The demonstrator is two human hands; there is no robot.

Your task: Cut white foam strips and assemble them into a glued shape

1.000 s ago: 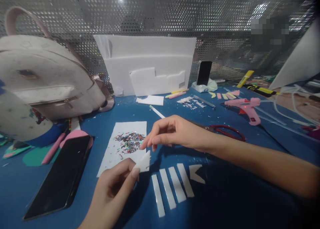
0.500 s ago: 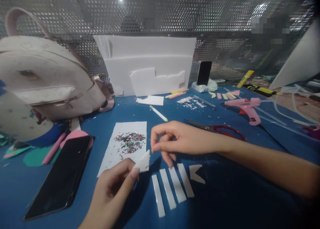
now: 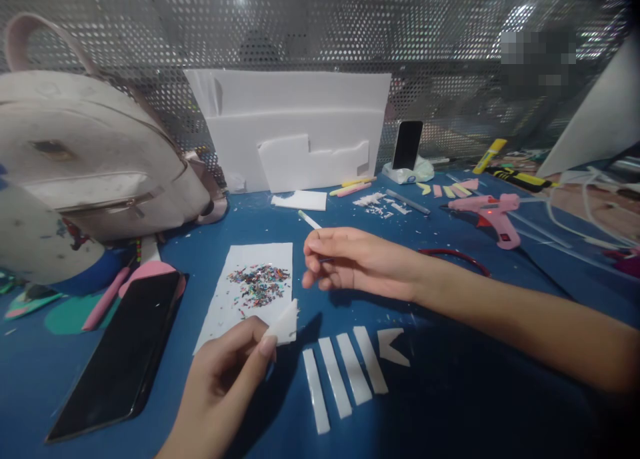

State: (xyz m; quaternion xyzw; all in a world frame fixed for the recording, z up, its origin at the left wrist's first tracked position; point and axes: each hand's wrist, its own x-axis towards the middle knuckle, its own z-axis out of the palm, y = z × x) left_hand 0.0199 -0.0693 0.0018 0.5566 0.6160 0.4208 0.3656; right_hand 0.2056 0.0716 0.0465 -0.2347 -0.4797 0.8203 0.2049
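Observation:
Between thumb and fingers, my left hand [image 3: 225, 379] pinches a small white foam piece [image 3: 284, 324] with a slanted edge. My right hand [image 3: 350, 262] hovers over the table with its palm turned up, fingers loosely bent and somewhat apart; nothing shows in it. Below it, several white strips [image 3: 353, 369] lie side by side, with a notched white piece [image 3: 394, 347] to their right. Just beyond my left hand is a white sheet [image 3: 215, 319] bearing a pile of shiny multicoloured flakes [image 3: 260, 284]. Scissors with red handles [image 3: 460, 256] are partly hidden behind my right hand and forearm.
A black phone [image 3: 120, 352] lies at left, before a pale backpack [image 3: 95, 159]. White boards [image 3: 300, 125] lean against the perforated metal wall. A pink glue gun [image 3: 493, 215] with its cord stands at right. A white-and-green pen [image 3: 309, 219], white scraps [image 3: 373, 200] and another phone [image 3: 407, 145] sit farther back.
My right hand has lifted away from the strips and rolled palm up, now covering part of the pen and most of the scissors. My left hand keeps its pinch on the foam piece.

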